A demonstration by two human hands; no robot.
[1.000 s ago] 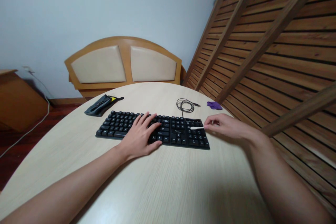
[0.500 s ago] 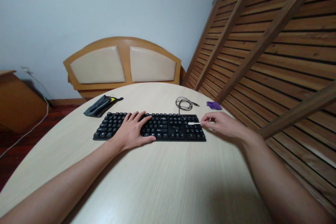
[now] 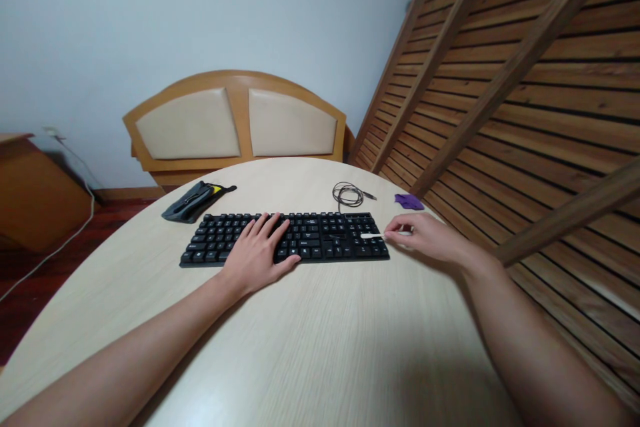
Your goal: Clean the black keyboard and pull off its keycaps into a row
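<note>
A black keyboard (image 3: 310,237) lies on the pale wooden table in front of me. My left hand (image 3: 257,250) rests flat over its middle-left keys with the fingers spread, hiding some of them; the thumb lies at the near edge. Just off the right end, my right hand (image 3: 420,235) pinches a thin white cotton swab (image 3: 371,235) between thumb and fingertips. The swab points left, its thicker tip over the number pad keys. Whether the tip touches the keys is too small to tell.
Behind the keyboard lies its coiled cable (image 3: 349,194). A purple cloth (image 3: 409,201) sits at the far right, and a dark grey pouch (image 3: 193,202) with a yellow patch at the far left. A slatted wooden panel (image 3: 500,93) leans close along the table's right side.
The keyboard has turned slightly, its right end shifting away from me. My left hand has moved a little with it, staying spread on the keys. The right hand still pinches the cotton swab.
</note>
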